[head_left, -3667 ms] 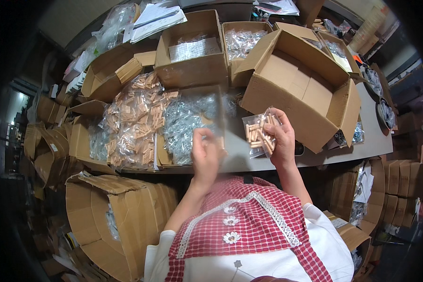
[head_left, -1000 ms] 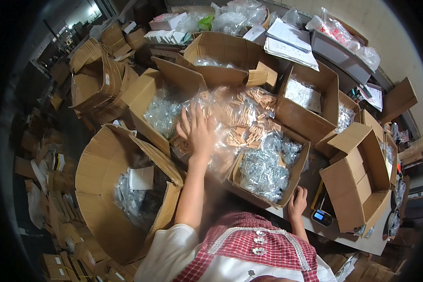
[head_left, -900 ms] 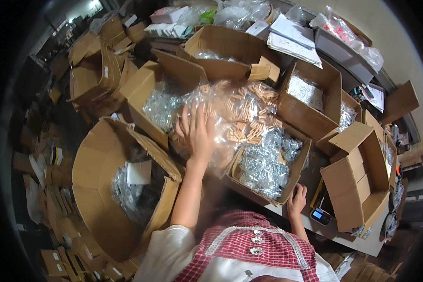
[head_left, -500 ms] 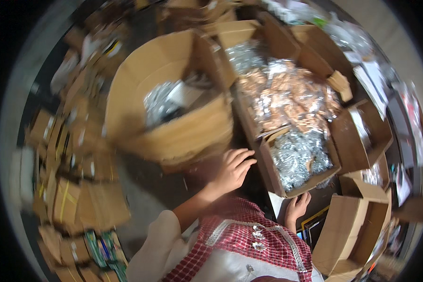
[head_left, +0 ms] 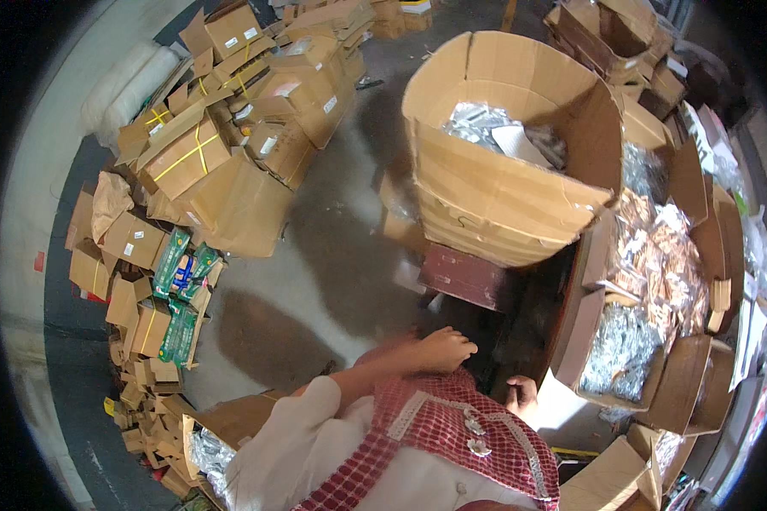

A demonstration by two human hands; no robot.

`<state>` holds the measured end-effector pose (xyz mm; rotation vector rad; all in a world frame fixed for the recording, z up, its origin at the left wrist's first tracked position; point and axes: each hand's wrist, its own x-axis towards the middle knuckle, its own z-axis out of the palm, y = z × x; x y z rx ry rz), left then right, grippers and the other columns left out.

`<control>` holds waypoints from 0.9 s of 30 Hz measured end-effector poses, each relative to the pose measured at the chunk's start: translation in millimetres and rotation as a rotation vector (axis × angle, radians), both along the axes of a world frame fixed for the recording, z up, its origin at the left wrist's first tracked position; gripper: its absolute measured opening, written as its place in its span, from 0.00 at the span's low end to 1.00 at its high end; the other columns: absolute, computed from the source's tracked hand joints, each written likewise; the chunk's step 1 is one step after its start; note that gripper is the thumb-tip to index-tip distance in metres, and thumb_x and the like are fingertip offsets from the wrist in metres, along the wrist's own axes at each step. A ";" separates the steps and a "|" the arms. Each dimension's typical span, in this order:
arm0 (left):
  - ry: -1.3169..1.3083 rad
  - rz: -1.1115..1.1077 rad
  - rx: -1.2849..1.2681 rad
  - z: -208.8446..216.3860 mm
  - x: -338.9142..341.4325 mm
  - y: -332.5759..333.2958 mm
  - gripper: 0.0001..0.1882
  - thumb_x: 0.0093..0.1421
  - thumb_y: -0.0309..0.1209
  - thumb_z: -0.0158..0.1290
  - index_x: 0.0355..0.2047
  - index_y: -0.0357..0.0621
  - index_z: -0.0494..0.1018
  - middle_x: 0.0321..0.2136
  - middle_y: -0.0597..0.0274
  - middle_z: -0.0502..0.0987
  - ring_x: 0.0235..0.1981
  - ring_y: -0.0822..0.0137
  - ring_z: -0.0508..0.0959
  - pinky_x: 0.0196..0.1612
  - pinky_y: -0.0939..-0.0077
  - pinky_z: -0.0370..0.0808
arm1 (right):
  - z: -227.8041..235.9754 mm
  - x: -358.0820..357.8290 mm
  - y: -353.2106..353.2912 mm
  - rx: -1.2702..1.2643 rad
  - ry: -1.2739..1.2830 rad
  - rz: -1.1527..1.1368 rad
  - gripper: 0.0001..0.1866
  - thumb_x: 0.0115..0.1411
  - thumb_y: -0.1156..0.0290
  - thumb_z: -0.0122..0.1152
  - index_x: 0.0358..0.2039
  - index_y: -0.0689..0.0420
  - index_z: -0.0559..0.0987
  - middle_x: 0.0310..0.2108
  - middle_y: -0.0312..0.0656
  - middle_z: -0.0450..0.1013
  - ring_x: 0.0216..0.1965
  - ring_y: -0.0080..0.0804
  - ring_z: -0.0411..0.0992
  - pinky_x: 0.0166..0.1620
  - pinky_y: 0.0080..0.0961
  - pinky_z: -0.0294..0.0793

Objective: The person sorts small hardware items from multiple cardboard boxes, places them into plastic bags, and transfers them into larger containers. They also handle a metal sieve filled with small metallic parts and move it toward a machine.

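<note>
My left hand [head_left: 452,347] is in front of the red checked apron [head_left: 435,426], its fingers folded in and nothing showing in them. To its right, my right hand [head_left: 524,393] is by the apron's edge, fingers loosely curled with a small gap, holding nothing visible. A carton of clear-wrapped silvery parts [head_left: 619,351] is nearest to my right hand. Behind that carton lie clear bags of copper-coloured pieces [head_left: 656,264]. Ahead of my left hand stands a large open cardboard box [head_left: 503,204], with silvery bags and a white piece low inside.
The large box rests above a dark red-brown block [head_left: 464,277]. Piled cardboard cartons [head_left: 285,111] line the left, with green packages [head_left: 179,281] among them. Grey floor [head_left: 332,255] runs between pile and box. An open carton [head_left: 605,473] is at lower right.
My view has swung left, so the boxes sit farther right and more floor and piled cartons show. My left hand has drawn back toward the apron, its fingers folding in.
</note>
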<state>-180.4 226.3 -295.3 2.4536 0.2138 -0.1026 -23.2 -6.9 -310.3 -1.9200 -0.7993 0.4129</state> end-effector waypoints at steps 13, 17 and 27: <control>0.304 0.237 -0.047 -27.4 -164.7 178.7 0.14 0.65 0.37 0.47 0.39 0.39 0.77 0.36 0.43 0.80 0.39 0.43 0.80 0.44 0.50 0.75 | 128.7 -28.4 338.7 0.283 -0.451 0.392 0.09 0.46 0.88 0.55 0.28 0.63 0.77 0.31 0.48 0.78 0.34 0.42 0.78 0.39 0.32 0.77; 0.229 0.351 -0.050 17.5 -236.1 267.2 0.15 0.63 0.39 0.48 0.41 0.44 0.78 0.39 0.46 0.81 0.42 0.43 0.80 0.46 0.49 0.76 | 144.5 -86.7 446.9 0.299 -0.295 0.261 0.07 0.52 0.89 0.55 0.28 0.63 0.77 0.31 0.47 0.77 0.33 0.41 0.77 0.39 0.30 0.76; -0.774 0.422 -0.530 209.2 -238.2 511.0 0.10 0.64 0.21 0.52 0.45 0.38 0.75 0.36 0.51 0.82 0.39 0.61 0.84 0.40 0.71 0.80 | 112.4 -166.3 624.4 0.013 -0.538 0.804 0.08 0.50 0.81 0.60 0.32 0.60 0.81 0.35 0.44 0.79 0.36 0.42 0.79 0.41 0.38 0.78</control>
